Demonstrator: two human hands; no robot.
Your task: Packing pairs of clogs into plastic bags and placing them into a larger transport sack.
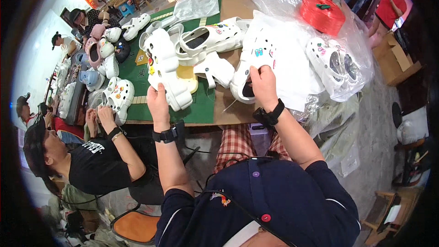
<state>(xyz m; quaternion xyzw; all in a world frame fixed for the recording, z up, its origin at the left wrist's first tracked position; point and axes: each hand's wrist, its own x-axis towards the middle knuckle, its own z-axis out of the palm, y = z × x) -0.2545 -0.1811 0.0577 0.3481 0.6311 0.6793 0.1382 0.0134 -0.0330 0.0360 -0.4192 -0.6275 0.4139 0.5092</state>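
My left hand (157,107) is closed on the edge of a white platform clog (160,55) with charms, tilted up over the green mat. My right hand (264,84) grips another white clog (256,59) near its foot opening, thumb on top; blue and other small charms dot its toe. Between my hands lie a white clog strap part (215,69) and a pale yellow piece (186,75), partly covered by the left clog. Farther back rests a white clog (210,39) with colourful charms.
Bagged white clogs (327,66) lie at the right, below a red twine roll (322,13). A co-worker at my left works at a charmed clog (120,95). More clogs, some pink (93,52), crowd the left. A cardboard box (395,59) stands at the right.
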